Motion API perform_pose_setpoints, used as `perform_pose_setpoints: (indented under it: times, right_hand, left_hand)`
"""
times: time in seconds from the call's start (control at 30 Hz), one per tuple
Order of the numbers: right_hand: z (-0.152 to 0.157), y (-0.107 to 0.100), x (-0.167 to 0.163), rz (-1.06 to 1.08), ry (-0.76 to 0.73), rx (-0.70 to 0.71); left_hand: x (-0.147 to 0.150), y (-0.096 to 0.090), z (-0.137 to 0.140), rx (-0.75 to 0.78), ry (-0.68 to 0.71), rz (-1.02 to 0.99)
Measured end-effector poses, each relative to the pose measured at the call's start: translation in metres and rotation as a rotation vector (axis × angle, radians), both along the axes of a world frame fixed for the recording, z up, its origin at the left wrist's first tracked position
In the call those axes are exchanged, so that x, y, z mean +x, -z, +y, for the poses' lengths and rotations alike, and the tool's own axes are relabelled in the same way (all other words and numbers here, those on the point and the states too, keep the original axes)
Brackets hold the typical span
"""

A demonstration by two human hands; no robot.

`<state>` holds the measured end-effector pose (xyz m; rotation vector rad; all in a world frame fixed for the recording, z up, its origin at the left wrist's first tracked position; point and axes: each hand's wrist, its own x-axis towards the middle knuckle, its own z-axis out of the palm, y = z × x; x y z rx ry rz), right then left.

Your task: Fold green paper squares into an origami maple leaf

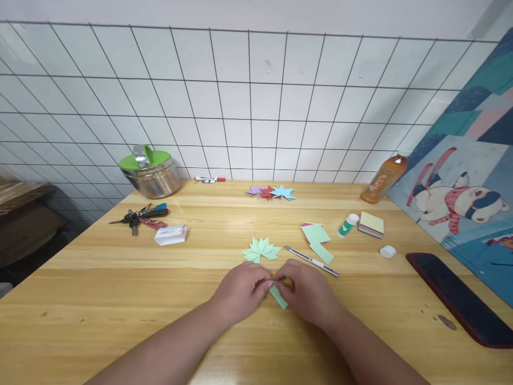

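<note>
Between my two hands is a narrow strip of light green paper (279, 297), its lower end slanting down to the right over the table. My left hand (242, 290) pinches it from the left, thumb against fingertips. From the right, my right hand (308, 293) pinches the same strip, and the fingertips of both hands almost meet. Just beyond my left hand lies a green paper maple leaf (261, 249) with creased points; its stem end is close to my knuckles. A silver utility knife (311, 260) rests at a slant beyond my right hand.
Green paper pieces (316, 234), a glue stick (348, 225), its white cap (387, 251), a sticky-note pad (371, 224) and a phone (459, 299) lie rightward. A tea bottle (383, 177), paper leaves (282, 193) and markers (210, 179) line the back. Leftward are a pot (154, 176), keys (140, 215) and a small box (171, 235).
</note>
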<state>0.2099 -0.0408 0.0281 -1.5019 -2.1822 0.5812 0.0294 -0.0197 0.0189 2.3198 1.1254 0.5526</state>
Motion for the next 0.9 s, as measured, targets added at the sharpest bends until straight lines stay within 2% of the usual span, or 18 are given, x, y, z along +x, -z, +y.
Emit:
perform_pose_setpoints:
  times: [0.1,0.2,0.37,0.43,0.53,0.7,0.9]
  right_hand:
    - [0.0,-0.001,0.0,-0.006,-0.056,0.011]
    - [0.002,0.0,-0.001,0.053,-0.001,-0.005]
    - [0.007,0.001,-0.004,0.454,0.139,-0.14]
    - [0.008,0.0,-0.005,0.533,0.152,-0.167]
    - [0.009,0.001,-0.002,0.515,0.17,-0.142]
    - [0.011,0.001,0.003,0.456,0.151,-0.117]
    - [0.013,0.004,0.005,0.477,0.219,-0.232]
  left_hand:
    - [0.0,-0.003,-0.001,-0.006,-0.006,-0.006]
    - [0.001,-0.003,-0.002,-0.039,-0.035,-0.069]
    - [0.004,0.004,0.0,-0.135,-0.087,-0.165]
    - [0.004,0.006,0.001,-0.167,-0.109,-0.191]
    - [0.002,0.007,0.005,-0.174,-0.136,-0.213]
    - [0.0,0.004,0.007,-0.096,-0.106,-0.127]
    - [0.001,0.003,0.005,-0.074,-0.139,-0.111]
